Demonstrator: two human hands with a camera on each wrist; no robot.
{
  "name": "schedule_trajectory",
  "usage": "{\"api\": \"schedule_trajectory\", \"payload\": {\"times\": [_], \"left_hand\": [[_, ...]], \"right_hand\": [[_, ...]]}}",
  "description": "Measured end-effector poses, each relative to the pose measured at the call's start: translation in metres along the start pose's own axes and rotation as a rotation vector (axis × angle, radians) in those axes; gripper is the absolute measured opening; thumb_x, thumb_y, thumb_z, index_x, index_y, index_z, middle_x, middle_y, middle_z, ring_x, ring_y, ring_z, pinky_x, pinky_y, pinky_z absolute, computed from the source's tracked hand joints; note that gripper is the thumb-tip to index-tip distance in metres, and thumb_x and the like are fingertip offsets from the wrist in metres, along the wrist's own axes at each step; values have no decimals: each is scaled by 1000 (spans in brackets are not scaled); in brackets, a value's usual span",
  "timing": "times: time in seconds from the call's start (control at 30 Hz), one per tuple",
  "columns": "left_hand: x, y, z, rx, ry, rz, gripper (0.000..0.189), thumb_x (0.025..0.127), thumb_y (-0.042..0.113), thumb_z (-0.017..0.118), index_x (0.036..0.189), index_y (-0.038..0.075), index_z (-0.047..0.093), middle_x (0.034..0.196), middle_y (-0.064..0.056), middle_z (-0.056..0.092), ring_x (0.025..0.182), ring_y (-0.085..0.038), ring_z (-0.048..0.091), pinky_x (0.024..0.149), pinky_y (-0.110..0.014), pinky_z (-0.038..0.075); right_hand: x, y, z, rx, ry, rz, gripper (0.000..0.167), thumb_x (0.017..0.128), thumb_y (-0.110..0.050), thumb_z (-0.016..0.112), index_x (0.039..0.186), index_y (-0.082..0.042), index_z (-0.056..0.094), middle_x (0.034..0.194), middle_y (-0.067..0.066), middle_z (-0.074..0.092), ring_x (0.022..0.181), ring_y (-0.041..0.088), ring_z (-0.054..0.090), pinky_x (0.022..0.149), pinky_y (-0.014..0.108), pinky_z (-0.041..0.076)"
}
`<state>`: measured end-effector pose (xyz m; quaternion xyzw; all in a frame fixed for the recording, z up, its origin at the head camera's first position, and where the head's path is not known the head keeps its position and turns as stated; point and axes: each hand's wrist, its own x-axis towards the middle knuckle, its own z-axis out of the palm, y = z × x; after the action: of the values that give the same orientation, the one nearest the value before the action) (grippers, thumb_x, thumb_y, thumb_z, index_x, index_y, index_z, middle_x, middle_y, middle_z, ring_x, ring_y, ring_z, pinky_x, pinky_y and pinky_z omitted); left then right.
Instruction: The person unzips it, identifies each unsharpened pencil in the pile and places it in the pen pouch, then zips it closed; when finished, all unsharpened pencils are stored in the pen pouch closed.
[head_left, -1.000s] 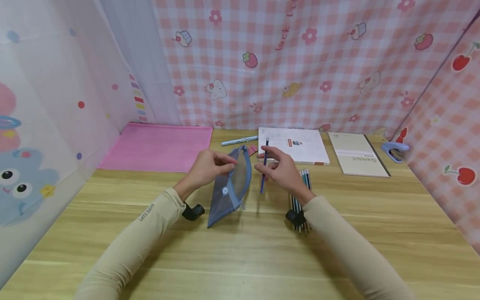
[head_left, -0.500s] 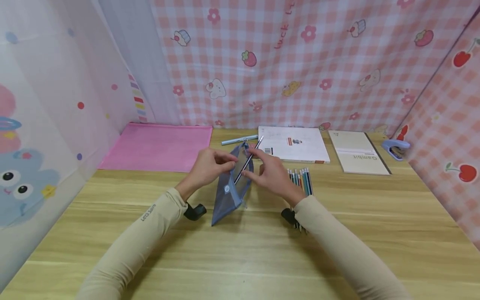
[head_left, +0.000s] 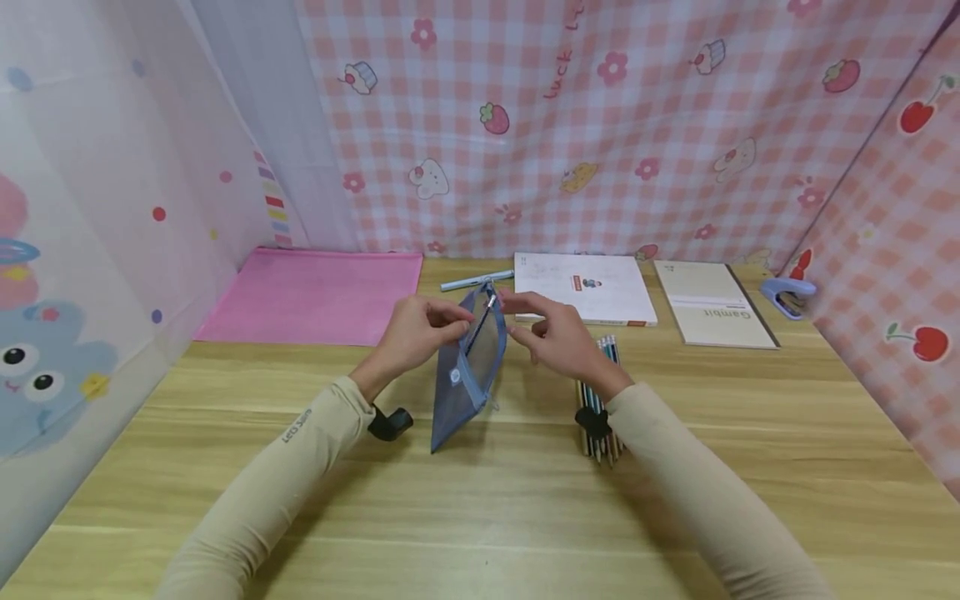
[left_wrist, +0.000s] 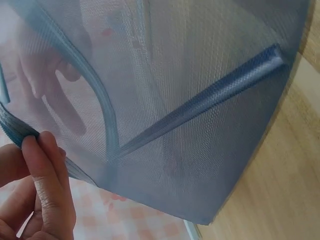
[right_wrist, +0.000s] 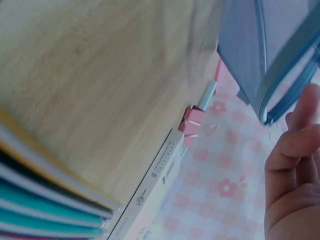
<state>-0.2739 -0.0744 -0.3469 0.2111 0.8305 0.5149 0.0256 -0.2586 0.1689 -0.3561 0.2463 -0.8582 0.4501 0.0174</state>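
Note:
A blue mesh zip pouch (head_left: 453,408) stands upright and open-mouthed over the table. My left hand (head_left: 420,333) pinches its left rim between thumb and fingers; the left wrist view shows those fingers (left_wrist: 45,165) on the zip edge. A dark pencil (head_left: 480,323) slants inside the pouch, its white-tipped end near the mouth's far corner. Through the mesh the same pencil (left_wrist: 215,95) shows with its lower end near the bottom. My right hand (head_left: 558,337) is beside the right rim, fingers loosely bent, holding nothing visible. Under my right wrist lies a bundle of pencils (head_left: 609,354).
A pink folder (head_left: 322,296) lies at the back left. Behind the pouch are a light blue pen-like stick (head_left: 476,281), a pink binder clip (right_wrist: 191,122) and a white book (head_left: 615,287). Farther right lie a cream notebook (head_left: 716,304) and a lilac tape dispenser-like object (head_left: 787,297).
My right hand has carried the pencil left into the pouch, let go of it and drawn back slightly right. My left hand has kept its pinch on the rim.

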Motion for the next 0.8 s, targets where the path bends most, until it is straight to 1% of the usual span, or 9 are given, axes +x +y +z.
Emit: {"api": "schedule_trajectory", "payload": {"times": [0.13, 0.23, 0.3, 0.4, 0.47, 0.53, 0.67, 0.73, 0.8], "left_hand": [[0, 0, 2, 5, 4, 14, 20, 94, 10, 68, 109, 0, 76, 105, -18, 77, 82, -19, 75, 81, -51, 62], [1, -1, 4, 21, 17, 35, 18, 95, 10, 68, 108, 2, 77, 103, -18, 77, 79, -18, 74, 79, -51, 62], [2, -1, 4, 47, 41, 50, 17, 95, 10, 67, 107, 3, 77, 99, -17, 78, 75, -16, 73, 76, -48, 63], [6, -3, 0, 87, 75, 49, 17, 95, 11, 67, 107, 3, 77, 96, -18, 78, 72, -14, 72, 70, -37, 63], [7, -5, -3, 117, 90, 47, 17, 95, 10, 67, 106, 2, 77, 95, -18, 78, 71, -12, 72, 67, -29, 61], [7, -6, -7, 131, 89, 42, 18, 95, 10, 67, 107, 1, 77, 96, -18, 78, 71, -13, 72, 65, -25, 60], [5, -5, -9, 134, 90, 38, 16, 95, 11, 66, 105, 4, 78, 94, -16, 78, 75, -23, 74, 66, -27, 60], [6, -4, -9, 120, 92, 31, 16, 96, 11, 66, 105, 5, 78, 94, -17, 78, 77, -29, 74, 67, -31, 62], [6, -4, -8, 113, 94, 27, 16, 95, 11, 66, 104, 5, 78, 94, -17, 78, 77, -29, 74, 68, -33, 62]], "right_hand": [[0, 3, -6, 35, 57, 56, 39, 101, -14, 60, 139, -13, 56, 137, 14, 64, 59, 43, 63, 50, 30, 51], [0, 5, -9, 17, 75, 95, 37, 101, -16, 60, 137, -11, 57, 136, 15, 65, 63, 42, 66, 55, 31, 54], [0, 7, -14, -39, 72, 117, 36, 101, -17, 59, 136, -9, 57, 132, 17, 67, 68, 40, 69, 62, 34, 59], [-3, 13, -26, -201, -3, 163, 32, 98, -17, 62, 127, -4, 62, 118, 17, 73, 78, 33, 72, 72, 40, 60], [-7, 20, -35, -329, -87, 181, 24, 95, -14, 65, 117, -3, 68, 106, 16, 76, 82, 27, 72, 77, 41, 59], [-13, 26, -43, -433, -183, 180, 16, 92, -12, 69, 106, -4, 71, 96, 12, 76, 83, 21, 69, 77, 41, 57], [-25, 37, -49, -501, -295, 173, 7, 87, -6, 73, 94, -6, 72, 85, 6, 72, 77, 16, 65, 72, 35, 55], [-28, 41, -50, -492, -321, 167, 9, 85, -6, 74, 94, -6, 72, 84, 5, 72, 76, 14, 64, 70, 33, 55], [-29, 43, -48, -485, -332, 175, 12, 85, -7, 76, 96, -7, 72, 85, 5, 72, 77, 13, 65, 71, 32, 56]]}}
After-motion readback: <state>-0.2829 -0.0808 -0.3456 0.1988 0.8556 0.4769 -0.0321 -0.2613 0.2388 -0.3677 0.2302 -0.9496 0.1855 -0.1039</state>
